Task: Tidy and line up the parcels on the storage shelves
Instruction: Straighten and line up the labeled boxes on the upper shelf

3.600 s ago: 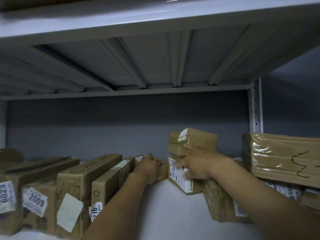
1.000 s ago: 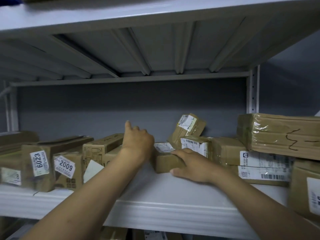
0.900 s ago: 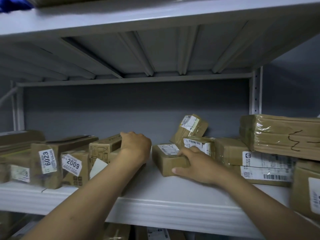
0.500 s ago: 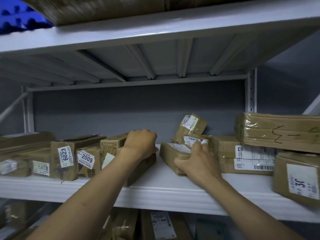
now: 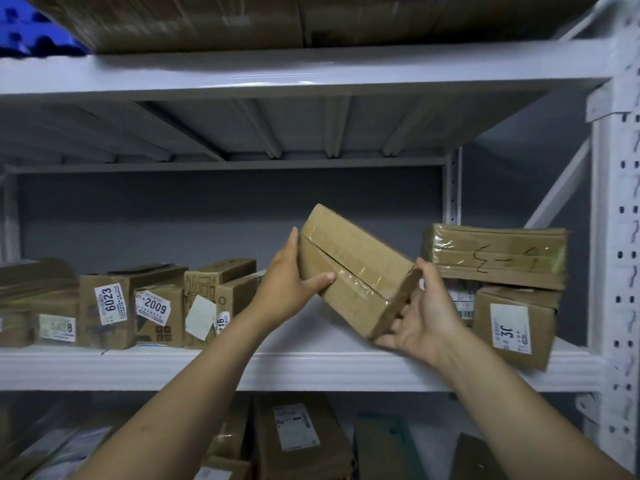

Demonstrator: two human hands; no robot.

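Left hand (image 5: 287, 289) and right hand (image 5: 426, 317) gripping the taped parcel (image 5: 353, 275), now tilted above the shelf (image 5: 311, 368) (earlier flat).

Forearms (image 5: 207, 375), left hand (image 5: 285, 289) and right hand (image 5: 427, 320) are bare.

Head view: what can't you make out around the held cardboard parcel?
Head view:
Long taped brown cardboard parcel: no label side shows.
Labelled boxes behind right hand: hidden by it.
White sticker ending 216: start covered by blank white tag.
Top-shelf brown cartons: blurred, cut off above.
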